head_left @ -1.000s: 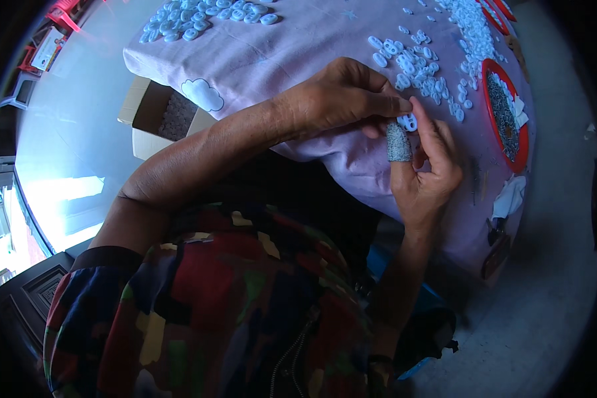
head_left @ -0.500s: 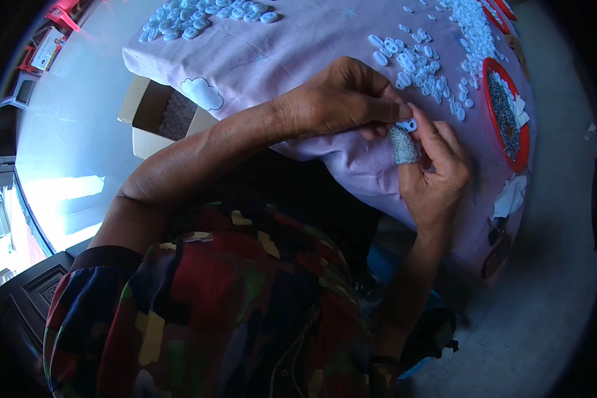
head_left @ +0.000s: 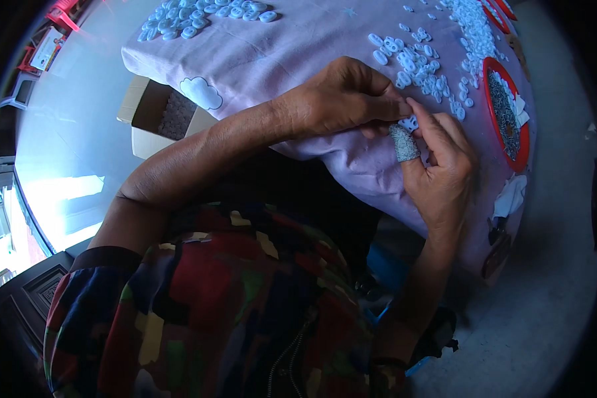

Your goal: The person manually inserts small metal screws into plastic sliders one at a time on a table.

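Above the table's near edge, my left hand and my right hand meet fingertip to fingertip. Between them sits a small pale plastic piece, oval with holes; the fingers cover much of it. My left thumb and forefinger pinch its left side. On the right, my forefinger presses from above and my thumb from below, that thumb wrapped in a speckled grey finger sleeve. Just beyond the hands lies a loose scatter of similar pale oval pieces.
A red-rimmed tray of small grey metallic parts stands at the right. A heap of tiny white pieces lies beyond it, and larger oval pieces at far left. A cardboard box stands beside the pink tablecloth.
My right hand has shifted slightly to the right and turned, and its fingers now cover more of the pale piece. The left hand has hardly moved.
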Demonstrator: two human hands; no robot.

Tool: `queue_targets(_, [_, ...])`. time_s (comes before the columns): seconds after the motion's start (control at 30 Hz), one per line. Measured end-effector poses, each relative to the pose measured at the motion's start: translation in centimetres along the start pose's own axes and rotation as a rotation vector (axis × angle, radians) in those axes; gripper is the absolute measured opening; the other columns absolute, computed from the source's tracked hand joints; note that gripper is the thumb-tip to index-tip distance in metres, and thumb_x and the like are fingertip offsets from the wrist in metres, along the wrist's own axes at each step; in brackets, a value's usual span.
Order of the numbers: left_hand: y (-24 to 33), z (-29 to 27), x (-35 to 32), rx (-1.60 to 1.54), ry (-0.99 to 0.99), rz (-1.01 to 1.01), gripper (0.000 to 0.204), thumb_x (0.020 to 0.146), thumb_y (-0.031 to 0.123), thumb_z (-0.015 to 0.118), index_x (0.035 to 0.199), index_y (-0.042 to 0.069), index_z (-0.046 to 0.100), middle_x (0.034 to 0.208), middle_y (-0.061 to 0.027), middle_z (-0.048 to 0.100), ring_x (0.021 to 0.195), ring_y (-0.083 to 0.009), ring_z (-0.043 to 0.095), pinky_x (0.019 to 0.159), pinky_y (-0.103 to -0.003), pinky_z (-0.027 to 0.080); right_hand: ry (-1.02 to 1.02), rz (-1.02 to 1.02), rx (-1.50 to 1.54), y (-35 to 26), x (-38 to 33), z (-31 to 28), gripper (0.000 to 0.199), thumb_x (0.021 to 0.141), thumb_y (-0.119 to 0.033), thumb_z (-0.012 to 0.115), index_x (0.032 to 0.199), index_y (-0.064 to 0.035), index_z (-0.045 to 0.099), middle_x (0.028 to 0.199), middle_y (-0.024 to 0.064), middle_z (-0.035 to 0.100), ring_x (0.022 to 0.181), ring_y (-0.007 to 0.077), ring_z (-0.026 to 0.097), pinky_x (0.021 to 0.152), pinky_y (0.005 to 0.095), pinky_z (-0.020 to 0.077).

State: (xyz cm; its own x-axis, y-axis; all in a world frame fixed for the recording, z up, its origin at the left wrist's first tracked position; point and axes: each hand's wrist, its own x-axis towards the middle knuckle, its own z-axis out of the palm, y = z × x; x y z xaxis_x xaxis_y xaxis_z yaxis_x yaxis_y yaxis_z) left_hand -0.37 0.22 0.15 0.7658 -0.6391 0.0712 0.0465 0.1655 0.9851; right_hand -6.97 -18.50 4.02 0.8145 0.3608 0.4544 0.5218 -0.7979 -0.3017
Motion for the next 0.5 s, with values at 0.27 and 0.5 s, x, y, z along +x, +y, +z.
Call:
queue_targets(0.27, [-0.2, -0.2, -0.1, 0.050, -0.032, 0.037, 0.021, 0.095, 0.022, 0.064, 0.096, 0.002, 0.070, 0.078, -0.0015, 0.066, 0.065, -0.0044, 0.059, 0.057, -0.020, 0.048, -0.107, -0.038, -0.112, 0.0, 0.9, -0.8, 0.036, 0.076, 0.000, 0.067, 0.112, 0.0041, 0.064, 0.085, 0.0161, 0.060, 0.077, 0.0304, 0.062, 0.067, 0.0390, 0.0514])
queue_targets(0.5, [-0.2, 0.2, -0.1, 0.080, -0.008, 0.062, 0.021, 0.095, 0.022, 0.064, 0.095, 0.003, 0.070, 0.077, -0.0016, 0.066, 0.065, -0.0045, 0.059, 0.057, -0.020, 0.048, -0.179, -0.068, -0.146, 0.1, 1.3, -1.3, 0.031, 0.077, -0.001, 0.067, 0.107, 0.0068, 0.064, 0.084, 0.0177, 0.060, 0.078, 0.0303, 0.062, 0.068, 0.0390, 0.0527])
